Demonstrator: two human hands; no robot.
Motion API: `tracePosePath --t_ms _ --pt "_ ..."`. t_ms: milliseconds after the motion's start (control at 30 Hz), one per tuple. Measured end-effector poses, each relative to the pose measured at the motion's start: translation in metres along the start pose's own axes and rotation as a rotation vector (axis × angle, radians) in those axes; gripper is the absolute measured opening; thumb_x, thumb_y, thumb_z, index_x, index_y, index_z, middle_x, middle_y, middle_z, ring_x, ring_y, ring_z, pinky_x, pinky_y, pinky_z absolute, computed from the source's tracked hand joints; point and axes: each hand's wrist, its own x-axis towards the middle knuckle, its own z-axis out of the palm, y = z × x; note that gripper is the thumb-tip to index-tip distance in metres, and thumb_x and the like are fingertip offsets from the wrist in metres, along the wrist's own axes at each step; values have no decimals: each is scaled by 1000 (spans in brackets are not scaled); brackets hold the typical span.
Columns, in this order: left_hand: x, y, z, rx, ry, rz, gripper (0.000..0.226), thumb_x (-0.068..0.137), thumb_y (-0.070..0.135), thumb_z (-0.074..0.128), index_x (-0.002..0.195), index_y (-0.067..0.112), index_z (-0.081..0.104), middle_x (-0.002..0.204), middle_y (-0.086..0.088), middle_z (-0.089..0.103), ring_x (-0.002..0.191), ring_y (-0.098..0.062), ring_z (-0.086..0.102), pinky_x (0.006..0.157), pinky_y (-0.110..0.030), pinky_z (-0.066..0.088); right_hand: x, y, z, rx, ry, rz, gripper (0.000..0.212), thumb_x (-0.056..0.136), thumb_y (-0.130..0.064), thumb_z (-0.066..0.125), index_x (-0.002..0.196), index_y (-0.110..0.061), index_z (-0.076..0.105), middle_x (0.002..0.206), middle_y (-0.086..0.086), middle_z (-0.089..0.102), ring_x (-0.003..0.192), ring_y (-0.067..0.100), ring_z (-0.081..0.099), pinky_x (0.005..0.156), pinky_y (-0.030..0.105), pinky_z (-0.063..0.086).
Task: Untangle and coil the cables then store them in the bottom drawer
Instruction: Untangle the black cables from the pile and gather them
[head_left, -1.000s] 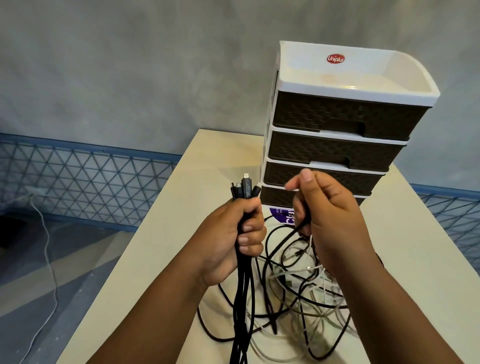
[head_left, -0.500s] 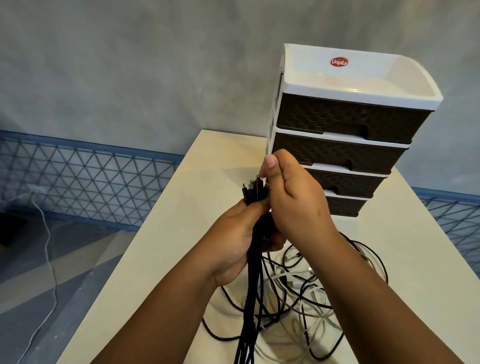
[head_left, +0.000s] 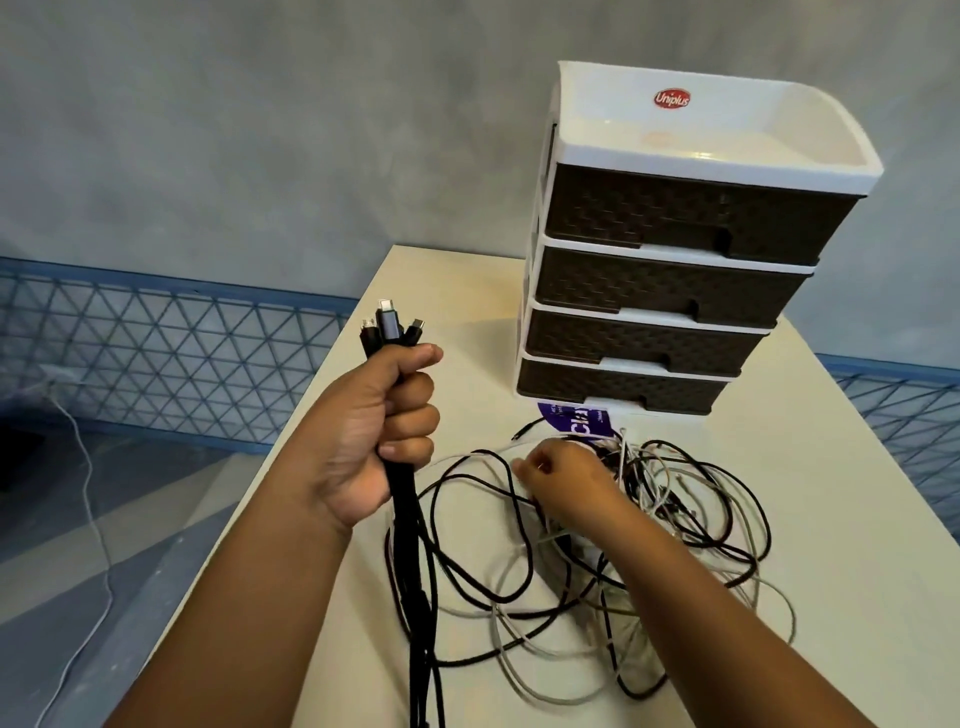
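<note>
Left hand (head_left: 374, 441) at nine o'clock grips a bundle of black cables (head_left: 410, 561) (plug ends up). Right hand (head_left: 566, 486) pinches into the tangle (head_left: 649, 530) at three o'clock. Bottom drawer (head_left: 618, 387) closed; coiling, storing remain.

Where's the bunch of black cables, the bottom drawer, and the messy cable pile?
bunch of black cables (head_left: 404, 525), head view, on the strands below the left hand.
bottom drawer (head_left: 613, 384), head view, on its brown front.
messy cable pile (head_left: 691, 499), head view, on the tangled middle.
</note>
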Motion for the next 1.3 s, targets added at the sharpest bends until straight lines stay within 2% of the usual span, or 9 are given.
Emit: tracePosePath --t_ms 200,467,700,833,900,967,1067,1200,1300 --pt "0 4 -12 -6 12 -17 10 76 23 61 81 19 53 49 11 19 34 -1 17 32 -12 12 13 -17 16 -51 55 -19 24 92 -36 60 93 -14 68 92 4 68 93 25 64 74 29 47" --pt "3 6 -17 73 66 -100 18 86 29 62 93 12 62 50 10 19 36 -1 16 32 -13 12 -17 -92 -67 499 217 -298 19 96 -29 58 88 -19 72 69 -1 66 57 12 56 62 38 53" --pt "14 10 -1 -2 36 -237 50 73 57 66 89 9 64 46 11 18 33 -1 15 29 -12 13 -55 -128 -90 606 81 -631 15 95 -19 61 98 -11 73 76 -4 71 59 5 57 56 19 43" --pt "17 15 4 98 -2 -218 24 81 23 62 61 20 50 44 12 24 33 -2 14 34 -13 8 -61 -114 -88 503 -153 -748 27 96 -23 54 100 -3 71 81 4 69 74 15 60 65 26 50" --pt "19 16 2 83 1 -209 27 87 18 55 59 19 53 43 12 25 33 -2 15 32 -12 9 -53 -105 -86 696 -158 -654 51 95 -41 41 95 2 70 85 8 70 79 21 61 74 34 50" --pt "17 16 2 62 -26 -178 21 88 17 54 67 16 58 44 11 21 33 -2 14 31 -12 10 -43 -97 -81 855 -95 -521 44 98 -36 44 98 2 65 87 6 68 76 20 60 72 32 49" --pt "14 19 3 91 -98 -104 19 86 16 52 68 15 58 43 12 20 33 -1 15 32 -13 10 -31 -86 -66 475 -88 -522 11 97 -11 55 104 -10 64 84 7 64 73 17 60 70 33 53" --pt "11 26 0 94 -138 -18 11 72 21 58 63 14 61 42 11 22 34 -1 16 31 -13 14 -22 -81 -56 52 -10 -432 21 88 -43 67 84 -22 70 76 1 64 70 18 61 66 37 51" --pt "10 29 -5 73 -141 3 16 71 21 56 59 16 64 41 12 24 33 -1 18 31 -13 14 -15 -82 -62 -176 70 -460 23 87 -42 68 92 -20 73 93 -5 61 81 12 57 72 29 46"
